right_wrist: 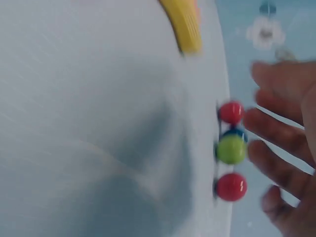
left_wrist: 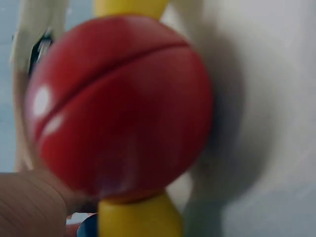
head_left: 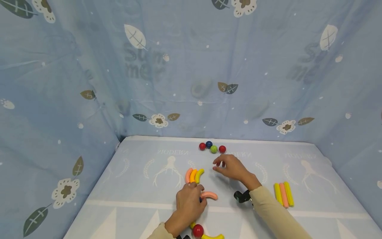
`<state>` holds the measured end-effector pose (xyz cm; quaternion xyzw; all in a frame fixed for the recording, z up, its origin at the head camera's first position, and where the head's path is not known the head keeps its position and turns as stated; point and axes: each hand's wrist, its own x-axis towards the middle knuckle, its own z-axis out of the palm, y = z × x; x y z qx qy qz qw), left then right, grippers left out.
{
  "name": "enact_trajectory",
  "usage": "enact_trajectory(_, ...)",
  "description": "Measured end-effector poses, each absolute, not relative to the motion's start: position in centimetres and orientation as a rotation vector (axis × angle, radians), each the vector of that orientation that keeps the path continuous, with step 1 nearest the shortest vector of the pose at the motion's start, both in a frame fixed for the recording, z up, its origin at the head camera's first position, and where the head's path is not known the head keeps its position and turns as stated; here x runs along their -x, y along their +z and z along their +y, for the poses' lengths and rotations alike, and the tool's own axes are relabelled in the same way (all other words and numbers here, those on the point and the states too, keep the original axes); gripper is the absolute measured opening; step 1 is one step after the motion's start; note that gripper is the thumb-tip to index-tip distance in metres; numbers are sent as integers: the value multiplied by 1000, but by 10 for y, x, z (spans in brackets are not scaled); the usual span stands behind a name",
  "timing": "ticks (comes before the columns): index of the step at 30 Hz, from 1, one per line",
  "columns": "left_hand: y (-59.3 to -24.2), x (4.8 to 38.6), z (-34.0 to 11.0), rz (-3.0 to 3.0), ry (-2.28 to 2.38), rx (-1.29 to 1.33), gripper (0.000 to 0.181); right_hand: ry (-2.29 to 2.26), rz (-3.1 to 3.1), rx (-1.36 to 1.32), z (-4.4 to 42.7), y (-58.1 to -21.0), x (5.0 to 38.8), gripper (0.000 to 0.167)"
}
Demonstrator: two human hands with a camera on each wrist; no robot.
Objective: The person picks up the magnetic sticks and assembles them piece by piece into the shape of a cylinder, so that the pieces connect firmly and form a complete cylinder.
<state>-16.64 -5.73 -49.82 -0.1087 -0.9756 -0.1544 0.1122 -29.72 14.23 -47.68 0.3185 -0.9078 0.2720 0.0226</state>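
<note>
My left hand (head_left: 189,200) is curled round a dark blue ball (head_left: 200,199), which its fingers mostly hide. A pink curved stick (head_left: 210,195) sticks out to the right of that ball. Toward the wrist, a red ball (head_left: 198,230) has a yellow curved stick (head_left: 213,236) on its right side and another yellow piece above it. In the left wrist view the same red ball (left_wrist: 121,108), with a groove across it, fills much of the picture, between two yellow pieces. Over the middle of the table hovers my right hand (head_left: 231,167), fingers loosely bent and holding nothing.
At the table's back lie loose balls: red (head_left: 202,146), blue (head_left: 209,144), green (head_left: 213,149) and another red (head_left: 222,149). Pink, orange (head_left: 193,175) and yellow curved sticks lie beyond my left hand. Straight yellow and pink sticks (head_left: 284,194) lie at right. Patterned cloth (head_left: 191,66) hangs behind.
</note>
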Motion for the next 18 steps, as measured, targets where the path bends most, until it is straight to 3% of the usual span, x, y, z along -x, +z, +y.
enact_trajectory(8, -505, 166, -56, -2757, -345, 400, 11, 530, -2713, -644, 128, -484, 347, 24)
enact_trajectory(18, -504, 165, -62, -2826, -472, 354, 14, 184, -2737, -642, 108, -493, 355, 30)
